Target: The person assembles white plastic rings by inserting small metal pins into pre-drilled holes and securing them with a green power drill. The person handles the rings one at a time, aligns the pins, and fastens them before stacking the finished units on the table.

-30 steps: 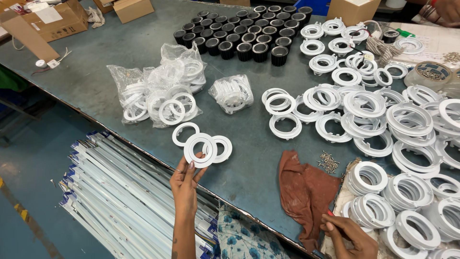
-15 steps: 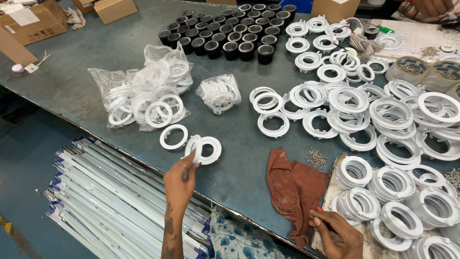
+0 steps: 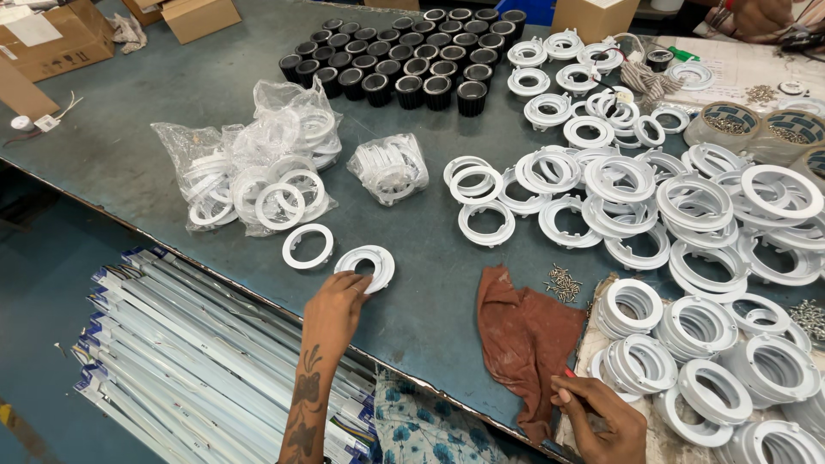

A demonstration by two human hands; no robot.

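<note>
My left hand (image 3: pixel 332 311) reaches over the table's near edge, its fingertips closed on the rim of a small stack of white plastic rings (image 3: pixel 371 260) lying flat on the grey-green table (image 3: pixel 172 112). A single white ring (image 3: pixel 308 246) lies just left of the stack. My right hand (image 3: pixel 603 418) rests at the bottom right beside a crumpled brown cloth (image 3: pixel 526 331). Its fingers are closed on a small red-tipped object (image 3: pixel 569 373) that I cannot make out further.
Bags of white rings (image 3: pixel 258 167) lie left of centre, black cylindrical housings (image 3: pixel 404 64) at the back, and piles of white rings (image 3: pixel 687 215) on the right. Loose screws (image 3: pixel 563 282), cardboard boxes (image 3: pixel 51 39), boxed long tubes (image 3: pixel 189 369) below the edge. Another person's hand (image 3: pixel 760 13) is at the top right.
The loose rings by my left hand have been drawn together into one small stack, leaving one ring apart. The view has shifted so that everything appears further right. My right hand stays by the cloth.
</note>
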